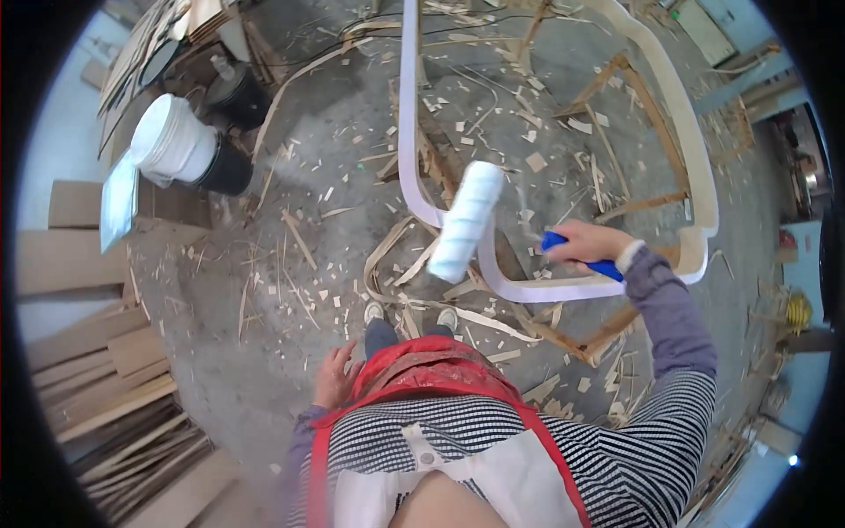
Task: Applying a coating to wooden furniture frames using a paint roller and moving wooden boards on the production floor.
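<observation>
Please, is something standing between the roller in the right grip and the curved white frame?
Nothing visible stands there. The white roller, its blue handle in the right grip, overlaps the curved frame in view; contact is unclear.

Light falls soft and even, with a glare spot (794, 460) lower right and bowed edges.

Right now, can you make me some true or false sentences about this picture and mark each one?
1. The right grip is holding a blue handle. True.
2. The roller is all black. False: the roller is whitish with pale blue stripes.
3. The left grip is holding a bucket. False: the left grip holds nothing that shows, and is beside the red apron.
4. A white bucket is on the picture's left side. True.
5. The floor is swept clean. False: wood scraps are scattered over it.
</observation>
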`<state>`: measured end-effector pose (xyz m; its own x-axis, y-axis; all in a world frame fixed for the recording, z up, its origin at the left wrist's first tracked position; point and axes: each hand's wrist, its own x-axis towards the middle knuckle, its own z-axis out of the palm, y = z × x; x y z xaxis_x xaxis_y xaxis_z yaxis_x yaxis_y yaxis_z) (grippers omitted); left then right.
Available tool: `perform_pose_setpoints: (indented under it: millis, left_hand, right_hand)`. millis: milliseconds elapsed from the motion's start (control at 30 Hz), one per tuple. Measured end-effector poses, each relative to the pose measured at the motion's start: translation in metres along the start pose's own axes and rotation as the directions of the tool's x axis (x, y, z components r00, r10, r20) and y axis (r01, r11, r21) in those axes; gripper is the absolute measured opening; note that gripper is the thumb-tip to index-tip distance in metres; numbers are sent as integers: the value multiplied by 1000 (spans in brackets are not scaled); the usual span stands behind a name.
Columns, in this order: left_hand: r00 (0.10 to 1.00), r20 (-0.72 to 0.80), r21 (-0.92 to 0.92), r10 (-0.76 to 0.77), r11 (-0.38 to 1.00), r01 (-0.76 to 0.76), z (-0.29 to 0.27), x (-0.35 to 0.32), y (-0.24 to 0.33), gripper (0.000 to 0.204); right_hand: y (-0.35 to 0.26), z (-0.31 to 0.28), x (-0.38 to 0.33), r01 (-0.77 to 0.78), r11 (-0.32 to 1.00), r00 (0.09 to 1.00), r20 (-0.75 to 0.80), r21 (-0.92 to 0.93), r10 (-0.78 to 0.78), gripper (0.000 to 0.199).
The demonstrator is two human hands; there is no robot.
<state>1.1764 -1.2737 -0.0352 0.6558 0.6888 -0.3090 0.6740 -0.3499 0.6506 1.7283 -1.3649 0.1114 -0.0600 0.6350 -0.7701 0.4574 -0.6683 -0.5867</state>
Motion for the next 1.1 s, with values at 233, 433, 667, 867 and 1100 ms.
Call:
perform_pose_setpoints:
  millis: [233, 433, 667, 867, 1100]
  left_hand:
    - [989, -85, -100, -124, 988, 116, 38, -40, 15, 45]
    - [987, -48, -249, -150, 959, 134, 56, -43, 11, 42]
    - [999, 24, -262, -43, 964, 47, 75, -20, 25, 41]
    - [970, 48, -103, 239, 967, -233, 71, 20, 46, 40]
    - [977, 63, -142, 204, 971, -193, 71, 16, 46, 40]
  right_hand:
    - [-38, -8, 77, 129, 986, 980, 139, 106, -144, 21]
    - [33, -21, 26, -24, 992, 997, 79, 121, 15, 21]
    - [85, 48, -92, -148, 925, 983, -50, 349, 176, 23]
    - [140, 63, -126, -209, 908, 975, 10, 363, 221, 29]
    - [153, 76, -213, -300, 855, 937, -37, 423, 347, 34]
